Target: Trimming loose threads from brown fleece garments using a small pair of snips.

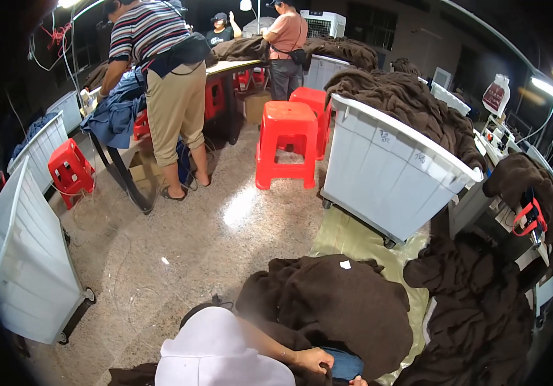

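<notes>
My left hand comes out of a white sleeve, its fingers closed on a fold of dark brown fabric. At the lower edge only the fingertips of my right hand show. They look curled together, and what they hold is cut off by the frame. Between the hands lies a patch of blue cloth. Just beyond them a large heap of brown fabric rests on the floor, with a small white tag on top.
A white wheeled bin piled with brown cloth stands ahead; more brown fabric lies right. Red stools are beyond, another white bin at left. A person in a striped shirt bends over a table; others work farther back.
</notes>
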